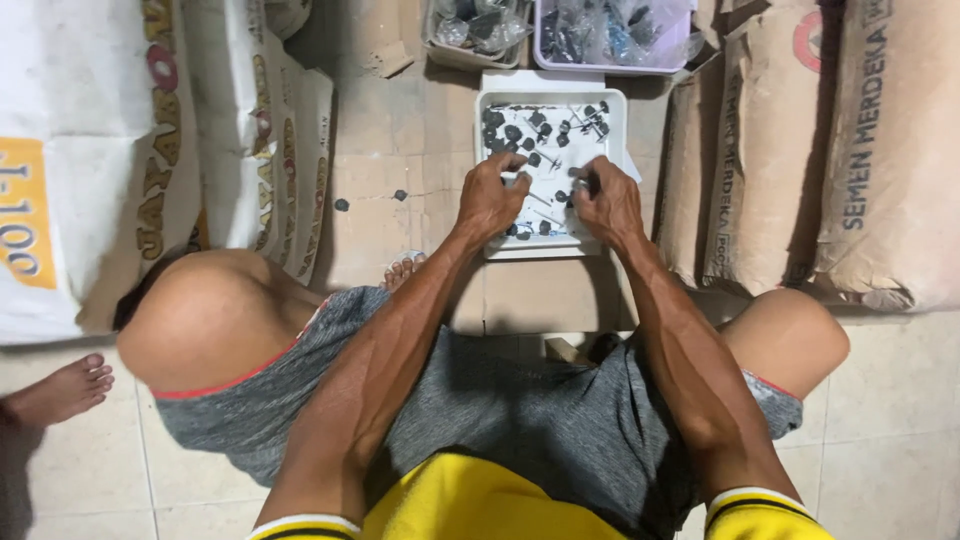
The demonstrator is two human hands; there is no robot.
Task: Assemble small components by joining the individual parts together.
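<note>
Two hands: left hand (490, 200), right hand (608, 203) | one white tray (487, 130) (many dark discs (513, 132))

Pale tiled floor (890, 420), flattened cardboard (400, 150) over it, stacked sacks (860, 150) either side; light perhaps artificial.

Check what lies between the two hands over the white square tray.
Head view: between left hand and right hand, bare white square tray floor with a few small dark round pieces and thin pins.

A storeroom or small building-supply workspace: brown paper cement sacks (800, 150) stand right of a white tray (552, 100) of small dark hardware parts on the tiled floor (880, 440), white woven sacks (100, 150) left, bins of bagged parts (560, 30) just beyond.
</note>
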